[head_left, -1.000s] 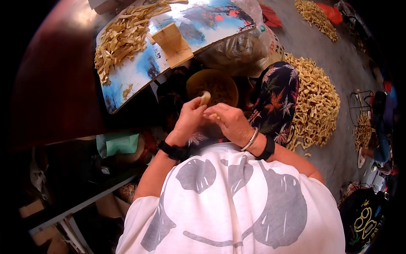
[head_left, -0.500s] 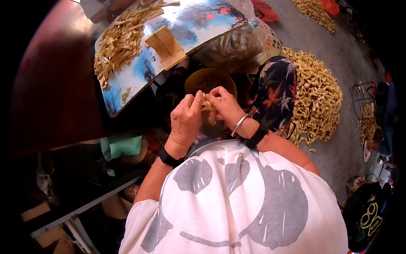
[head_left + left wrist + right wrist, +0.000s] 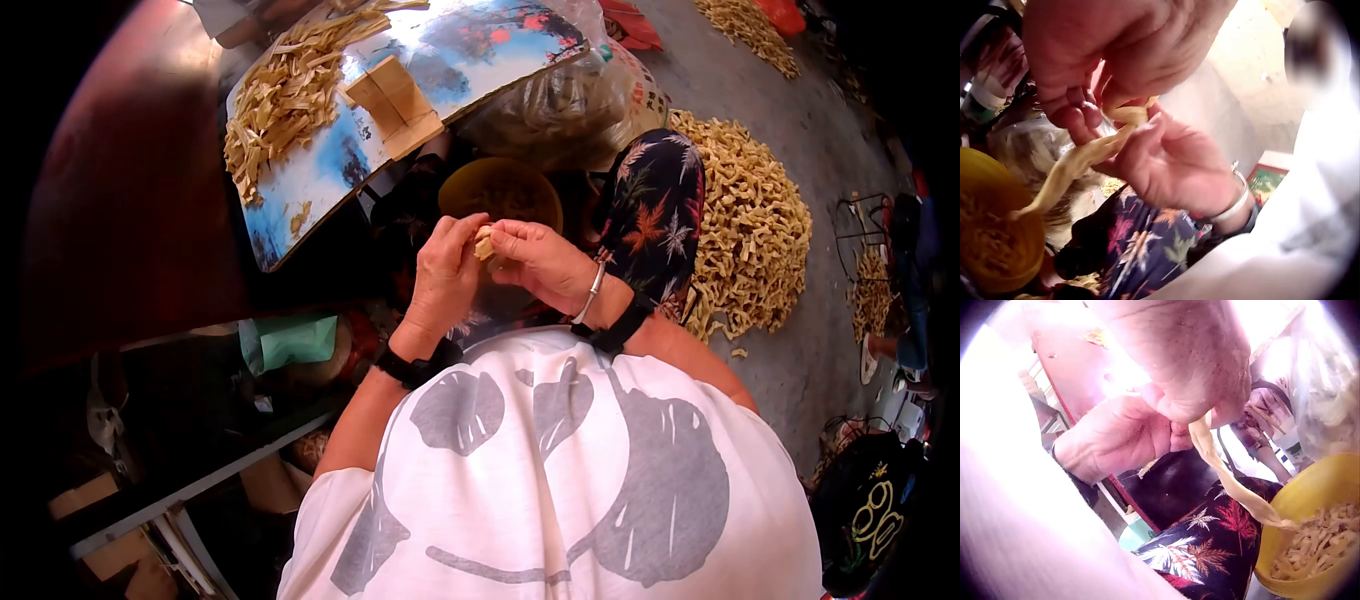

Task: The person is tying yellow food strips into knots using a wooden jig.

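Both hands meet in front of the chest on a pale yellow soft strip [image 3: 485, 244], bent into a small loop between them. My left hand [image 3: 444, 265] has its fingertips curled in at the loop, knuckles up. Opposite it, my right hand [image 3: 548, 264], with a bangle on its wrist, pinches the strip between thumb and fingers. In the left wrist view the long tail of the strip [image 3: 1072, 169] slants down past the fingers, its tip overlapping a yellow basin [image 3: 1034, 250]. More short pale pieces [image 3: 1317, 544] lie in this basin in the right wrist view.
Ahead on the left, a painted board [image 3: 335, 165] carries a heap of loose strips [image 3: 285, 105] and a wooden block [image 3: 395, 108]. A clear plastic bag [image 3: 560, 120] stands behind the basin. A large pile of knotted pieces [image 3: 750, 230] covers the floor beside the right knee [image 3: 650, 200].
The hands have come together around the strip, and the right hand has turned so its thumb side faces up. The strip's rounded end no longer sticks up above the left fingertips.
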Tool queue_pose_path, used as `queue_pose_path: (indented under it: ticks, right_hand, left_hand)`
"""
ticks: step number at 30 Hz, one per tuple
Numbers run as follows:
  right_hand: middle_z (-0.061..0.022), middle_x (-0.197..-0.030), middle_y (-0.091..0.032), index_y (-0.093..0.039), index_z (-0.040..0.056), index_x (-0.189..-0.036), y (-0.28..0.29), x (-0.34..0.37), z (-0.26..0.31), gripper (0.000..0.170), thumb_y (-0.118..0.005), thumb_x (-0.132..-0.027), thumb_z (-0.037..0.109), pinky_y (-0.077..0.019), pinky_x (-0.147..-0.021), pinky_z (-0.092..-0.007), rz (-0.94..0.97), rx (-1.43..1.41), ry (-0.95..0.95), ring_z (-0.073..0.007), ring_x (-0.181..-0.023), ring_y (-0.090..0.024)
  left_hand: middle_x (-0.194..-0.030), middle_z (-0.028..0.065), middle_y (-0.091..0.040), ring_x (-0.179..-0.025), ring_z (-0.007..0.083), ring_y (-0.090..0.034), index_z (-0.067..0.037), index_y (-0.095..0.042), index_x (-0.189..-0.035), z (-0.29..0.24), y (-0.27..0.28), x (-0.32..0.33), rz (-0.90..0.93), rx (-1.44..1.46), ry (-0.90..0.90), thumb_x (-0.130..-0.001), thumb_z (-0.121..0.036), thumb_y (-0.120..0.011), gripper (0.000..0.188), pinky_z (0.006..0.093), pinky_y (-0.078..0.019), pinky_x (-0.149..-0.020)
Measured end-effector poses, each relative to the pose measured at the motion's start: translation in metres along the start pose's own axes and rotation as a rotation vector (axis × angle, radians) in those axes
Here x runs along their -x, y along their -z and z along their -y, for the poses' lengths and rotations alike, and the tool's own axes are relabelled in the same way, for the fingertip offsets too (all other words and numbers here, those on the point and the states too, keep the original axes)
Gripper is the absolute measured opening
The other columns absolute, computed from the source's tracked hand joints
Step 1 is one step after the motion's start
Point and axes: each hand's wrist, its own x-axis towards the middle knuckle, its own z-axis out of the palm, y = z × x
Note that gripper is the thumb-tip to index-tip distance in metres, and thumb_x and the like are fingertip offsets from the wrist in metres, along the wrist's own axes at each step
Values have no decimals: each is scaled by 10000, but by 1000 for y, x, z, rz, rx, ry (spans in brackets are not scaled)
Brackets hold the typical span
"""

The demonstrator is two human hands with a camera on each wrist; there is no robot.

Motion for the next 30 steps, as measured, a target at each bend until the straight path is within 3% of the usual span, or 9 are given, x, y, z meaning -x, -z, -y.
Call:
queue_pose_path:
  ticks: [4, 8, 11, 15, 17, 21, 23, 27, 30]
  right_hand:
    - [15, -984, -626, -610, 77, -1058, 5, -7, -2, 214, -517, -1017, 265, -542, -739, -230, -71, 53, 52, -65, -879, -600]
    - [20, -876, -635, -605, 74, -1027, -6, -12, -6, 219, -531, -1012, 279, -546, -691, -228, -167, 200, 134, -61, -785, -615]
    - [-36, -734, -642, -601, 59, -1001, -17, 3, 12, 186, -549, -993, 238, -541, -640, -281, -231, 640, 157, -153, -673, -653]
    - [-134, -705, -627, -587, 55, -949, -8, 11, 1, 132, -572, -955, 186, -505, -612, -396, -259, 1137, 536, -324, -674, -644]
    - [-164, -748, -628, -580, 52, -917, -14, 16, -1, 121, -581, -938, 172, -481, -608, -443, -288, 1194, 620, -380, -711, -625]
    - [-138, -747, -632, -574, 72, -889, -17, 10, -3, 133, -602, -926, 197, -491, -600, -444, -415, 1231, 661, -361, -695, -629]
    - [-133, -762, -628, -581, 82, -904, -17, 4, -6, 121, -610, -918, 199, -496, -604, -439, -380, 1315, 757, -359, -701, -628]
    - [-126, -787, -620, -591, 74, -963, -17, 1, 3, 164, -640, -896, 215, -512, -623, -405, -354, 1306, 824, -328, -702, -636]
    - [-137, -851, -663, -632, 9, -1020, -12, -16, 11, 253, -643, -910, 237, -529, -708, -340, -340, 979, 668, -265, -769, -673]
  left_hand:
    - [-782, 58, -655, -653, 96, -589, -28, -599, -954, 0, -5, 5, -125, 270, 373, -915, -42, -635, 56, 248, -488, -600]
    - [-773, 49, -635, -652, 87, -571, -31, -593, -940, -14, -8, 4, -104, 370, 302, -907, -38, -640, 58, 230, -471, -603]
    - [-757, 67, -614, -649, 108, -570, -38, -589, -915, 0, 2, 1, -129, 190, 210, -889, -11, -635, 59, 245, -470, -611]
    - [-754, 50, -619, -647, 126, -577, -43, -597, -907, 15, 22, -6, -153, 184, 203, -895, -5, -618, 45, 242, -472, -613]
    - [-825, 42, -641, -687, 128, -602, -44, -606, -969, 21, 20, -3, -128, 584, 376, -907, -29, -630, 68, 247, -496, -639]
    - [-979, 47, -657, -831, 133, -637, -42, -593, -1111, 6, 5, 2, -125, 1274, 617, -933, -92, -645, 193, 280, -532, -793]
    - [-1063, 56, -656, -942, 158, -641, -42, -590, -1143, 5, -8, 6, -118, 1291, 562, -924, -102, -661, 237, 320, -511, -898]
    - [-1057, 48, -661, -925, 140, -633, -30, -593, -1195, 5, -1, 5, -122, 1150, 540, -942, -119, -641, 272, 291, -510, -865]
    - [-1004, 39, -666, -865, 113, -624, -18, -594, -1216, 8, -1, 6, 28, 1055, 501, -951, -129, -631, 290, 266, -511, -799]
